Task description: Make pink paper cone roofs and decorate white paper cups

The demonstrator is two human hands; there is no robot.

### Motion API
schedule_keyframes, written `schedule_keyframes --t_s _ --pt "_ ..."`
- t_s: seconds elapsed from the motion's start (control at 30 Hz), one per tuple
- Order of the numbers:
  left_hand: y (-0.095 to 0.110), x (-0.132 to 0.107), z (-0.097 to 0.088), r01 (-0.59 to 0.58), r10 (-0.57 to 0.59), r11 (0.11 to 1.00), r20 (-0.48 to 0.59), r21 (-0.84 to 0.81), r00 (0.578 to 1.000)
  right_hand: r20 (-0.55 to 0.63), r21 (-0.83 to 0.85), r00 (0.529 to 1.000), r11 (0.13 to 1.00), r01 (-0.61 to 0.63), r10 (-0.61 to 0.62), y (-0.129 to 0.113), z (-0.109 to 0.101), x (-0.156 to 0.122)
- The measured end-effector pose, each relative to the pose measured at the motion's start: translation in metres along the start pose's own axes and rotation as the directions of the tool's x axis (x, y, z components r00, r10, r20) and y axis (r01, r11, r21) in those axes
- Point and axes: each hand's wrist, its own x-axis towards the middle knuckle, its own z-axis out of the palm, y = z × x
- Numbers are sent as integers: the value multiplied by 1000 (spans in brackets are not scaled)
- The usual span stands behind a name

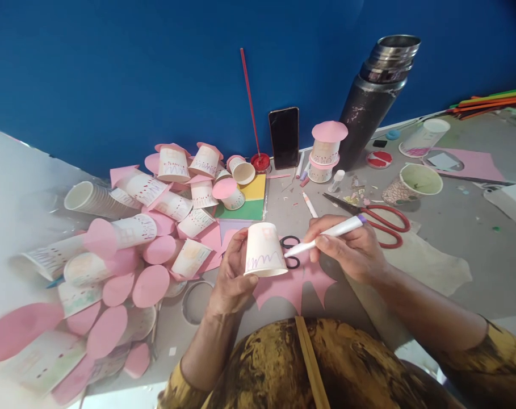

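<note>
My left hand (231,272) holds a white paper cup (264,250) upside down; a purple zigzag line runs along its rim. My right hand (351,250) grips a white marker with a purple band (330,233), its tip touching the cup's side. Under the hands lies a jagged piece of pink paper (292,287) and a small pair of black-handled scissors (290,250).
A heap of decorated cups with pink paper discs (155,227) fills the left. Red-handled scissors (379,221), a dark steel flask (374,96), a phone (284,136) against the blue wall, a two-cup stack (326,150), coloured paper sheets (249,204), and other cups (415,182) lie behind.
</note>
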Motion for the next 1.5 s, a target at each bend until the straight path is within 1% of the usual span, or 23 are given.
schedule_keyframes --t_s 0.13,0.17,0.3,0.37,0.53,0.7,0.83,0.9,1.0,1.07,1.3,1.43,1.5 --pt "1 -1 2 8 -8 1000 21 14 1000 22 32 999 999 -40 39 0 1 0" --pt "1 -1 2 7 -7 1000 16 15 1000 9 49 999 998 -39 39 1 1 0" --pt "1 -2 2 -1 2 1000 -29 13 1000 -122 85 992 996 16 -5 2 0 0" --pt "1 -2 2 5 -4 1000 -27 12 1000 -133 90 991 996 18 -6 1 0 0" --pt "0 0 4 -7 7 1000 16 22 1000 -85 68 996 997 26 -20 -4 5 -2" --pt "-1 2 6 -17 17 1000 1 26 1000 -39 -11 998 999 49 -49 -3 7 -3" --pt "-1 2 6 -12 12 1000 17 23 1000 53 -9 998 1000 22 -21 -2 6 -4" --pt "-1 2 5 -7 7 1000 15 24 1000 33 7 999 1000 27 -27 -2 6 -4" --pt "-3 1 3 -22 22 999 -6 45 1000 -75 4 996 999 49 -49 -2 7 -4" --pt "-4 0 1 -31 32 998 -13 54 999 -95 -8 994 999 46 -47 -2 8 -3" --pt "-4 2 5 -48 48 998 -8 47 999 -23 -73 997 995 74 -76 0 7 -6" --pt "-2 2 7 -63 64 994 -9 85 998 54 -94 996 993 70 -65 0 7 -6" --pt "-3 2 7 -78 79 991 -6 106 997 59 -89 996 993 71 -66 0 7 -6"
